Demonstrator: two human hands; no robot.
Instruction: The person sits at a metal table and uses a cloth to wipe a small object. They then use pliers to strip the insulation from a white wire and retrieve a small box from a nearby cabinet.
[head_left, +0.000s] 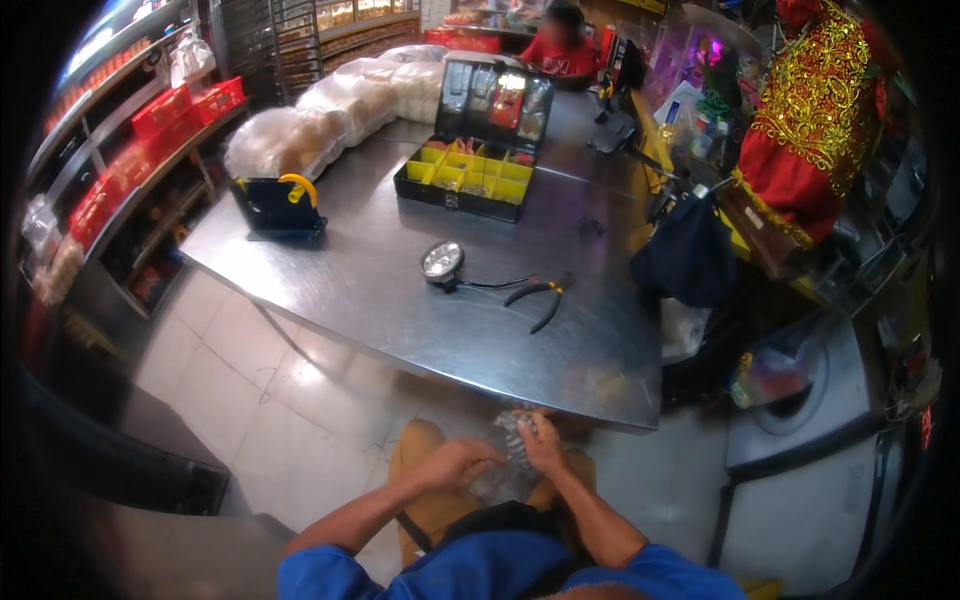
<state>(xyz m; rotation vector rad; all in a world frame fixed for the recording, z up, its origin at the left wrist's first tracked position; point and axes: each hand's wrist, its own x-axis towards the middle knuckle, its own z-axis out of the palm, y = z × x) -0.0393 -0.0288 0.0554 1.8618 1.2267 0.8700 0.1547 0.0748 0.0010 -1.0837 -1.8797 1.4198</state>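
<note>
Over my lap, below the table's near edge, my right hand (pixel 541 443) is closed around a clear plastic bag (pixel 515 424) with greyish pieces or print; I cannot tell which. My left hand (pixel 462 463) is beside it, fingers curled and pressed together near the bag's lower part; what they pinch is too small to make out. On the metal table lie a round LED work light (pixel 442 262) with a short cable and, at the cable's end, pliers (pixel 541 300) with dark handles. Farther back stands an open black organizer case (pixel 462 204) with yellow compartments.
The steel table (pixel 380 290) spans the middle. A dark blue stand (pixel 277 210) with a yellow hook is at its left, near bagged goods (pixel 345 105). A person in red (pixel 562 50) is at the far end. A dark blue cap (pixel 685 250) hangs at right, above a white appliance (pixel 800 400).
</note>
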